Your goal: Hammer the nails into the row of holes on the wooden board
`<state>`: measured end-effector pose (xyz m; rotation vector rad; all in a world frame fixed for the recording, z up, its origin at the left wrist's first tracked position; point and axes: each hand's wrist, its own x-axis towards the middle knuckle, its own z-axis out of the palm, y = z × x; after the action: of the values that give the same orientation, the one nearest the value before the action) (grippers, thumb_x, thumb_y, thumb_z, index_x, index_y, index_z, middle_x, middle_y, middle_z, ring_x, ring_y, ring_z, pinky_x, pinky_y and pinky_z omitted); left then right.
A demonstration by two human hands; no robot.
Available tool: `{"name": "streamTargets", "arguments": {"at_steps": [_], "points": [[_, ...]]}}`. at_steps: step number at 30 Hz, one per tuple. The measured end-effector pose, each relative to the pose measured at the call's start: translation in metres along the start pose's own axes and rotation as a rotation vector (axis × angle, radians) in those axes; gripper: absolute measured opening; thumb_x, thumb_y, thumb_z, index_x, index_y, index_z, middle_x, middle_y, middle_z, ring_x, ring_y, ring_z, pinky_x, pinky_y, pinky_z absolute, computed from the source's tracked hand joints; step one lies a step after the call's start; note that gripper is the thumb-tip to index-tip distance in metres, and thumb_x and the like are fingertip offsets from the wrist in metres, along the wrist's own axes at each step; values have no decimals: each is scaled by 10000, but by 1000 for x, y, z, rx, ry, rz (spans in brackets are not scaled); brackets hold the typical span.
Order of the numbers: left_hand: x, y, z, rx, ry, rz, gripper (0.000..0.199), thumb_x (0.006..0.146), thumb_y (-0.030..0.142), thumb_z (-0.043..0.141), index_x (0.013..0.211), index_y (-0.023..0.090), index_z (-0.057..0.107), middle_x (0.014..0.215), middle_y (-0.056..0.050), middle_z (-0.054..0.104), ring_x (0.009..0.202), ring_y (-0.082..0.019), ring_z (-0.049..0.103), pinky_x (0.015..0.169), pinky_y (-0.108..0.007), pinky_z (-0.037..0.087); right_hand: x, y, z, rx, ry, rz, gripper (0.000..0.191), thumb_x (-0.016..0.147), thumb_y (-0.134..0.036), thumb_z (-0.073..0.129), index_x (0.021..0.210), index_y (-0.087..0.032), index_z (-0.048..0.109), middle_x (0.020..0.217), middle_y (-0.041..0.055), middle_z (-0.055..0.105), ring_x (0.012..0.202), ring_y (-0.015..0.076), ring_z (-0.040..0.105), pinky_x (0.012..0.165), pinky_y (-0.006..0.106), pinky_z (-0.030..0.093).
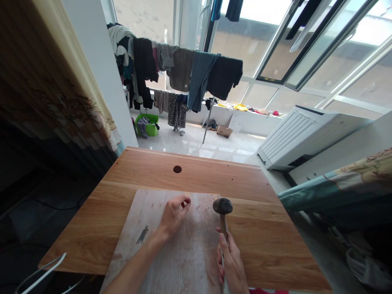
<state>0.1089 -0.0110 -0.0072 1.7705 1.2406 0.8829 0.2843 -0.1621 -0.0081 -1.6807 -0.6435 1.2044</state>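
Note:
My left hand [175,213] is over the upper part of a pale wooden board [180,257], thumb and fingertips pinched on a small nail, of which little shows. Just right of it, a few thin nails [207,209] stick up from the board. A bundle of loose nails [142,235] lies left of my left forearm. My right hand [230,258] is wrapped round the handle of a hammer [223,206]. The hammer's dark, rounded head is raised near the board's upper right corner. Small dark marks dot the board's upper left.
Beneath the board is a brown wooden tabletop [269,228] with a round hole [177,169] near its far edge. Beyond stand a clothes rack with hanging laundry [180,69], a green basket [152,127] and a white ribbed appliance [294,136]. Curtains [346,183] flank the table.

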Motion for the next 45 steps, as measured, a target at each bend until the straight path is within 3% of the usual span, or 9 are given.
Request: {"name": "streamTargets", "arguments": {"at_steps": [5, 16, 21, 25, 30, 39, 45], "points": [[-5, -8, 5, -17, -31, 24, 251, 933, 266, 558, 1093, 244, 750, 929, -6, 758, 709, -131, 634, 714, -249, 477, 1, 3, -2, 5, -6, 1, 833, 828, -848, 533, 1356, -205, 497, 551, -125, 435, 314, 76, 364, 251, 180, 341], [-7, -8, 6, 105, -26, 77, 152, 914, 191, 578, 939, 223, 724, 891, -13, 743, 747, -148, 654, 748, -259, 480, 3, 2, -2, -1, -9, 6, 867, 804, -862, 544, 1349, -188, 506, 535, -124, 442, 307, 81, 371, 246, 184, 339], [-7, -5, 6, 128, -26, 79, 173, 862, 131, 606, 982, 214, 699, 871, -10, 725, 751, -152, 646, 754, -265, 480, 0, 0, -2, 7, -3, 3, 871, 790, -857, 574, 1350, -193, 512, 526, -127, 446, 289, 73, 350, 240, 177, 317], [-7, -4, 6, 135, -31, 70, 91, 875, 164, 616, 870, 207, 695, 822, -11, 683, 740, -156, 641, 724, -268, 469, -3, -3, -1, 26, 14, -12, 830, 812, -834, 577, 1338, -194, 524, 536, -125, 455, 288, 60, 335, 241, 165, 308], [-6, -3, 5, 69, -37, 28, 89, 886, 205, 628, 843, 205, 706, 915, -28, 678, 766, -149, 671, 762, -277, 489, -5, -7, -2, 38, -13, 15, 913, 754, -869, 604, 1350, -184, 504, 511, -128, 460, 280, 74, 358, 236, 175, 325], [-5, -4, 4, 26, -20, -8, 63, 870, 191, 653, 838, 187, 707, 928, -36, 660, 767, -154, 673, 771, -291, 508, -19, -28, 10, 103, -2, -27, 786, 800, -810, 630, 1297, -208, 535, 506, -130, 451, 269, 48, 340, 250, 138, 301], [-5, -6, 6, 64, -10, 28, 109, 877, 180, 651, 809, 194, 734, 893, -44, 675, 856, -190, 661, 809, -314, 499, -17, -20, 14, 95, -69, -20, 777, 831, -801, 599, 1331, -214, 493, 508, -138, 438, 269, 42, 316, 260, 139, 288]]}}
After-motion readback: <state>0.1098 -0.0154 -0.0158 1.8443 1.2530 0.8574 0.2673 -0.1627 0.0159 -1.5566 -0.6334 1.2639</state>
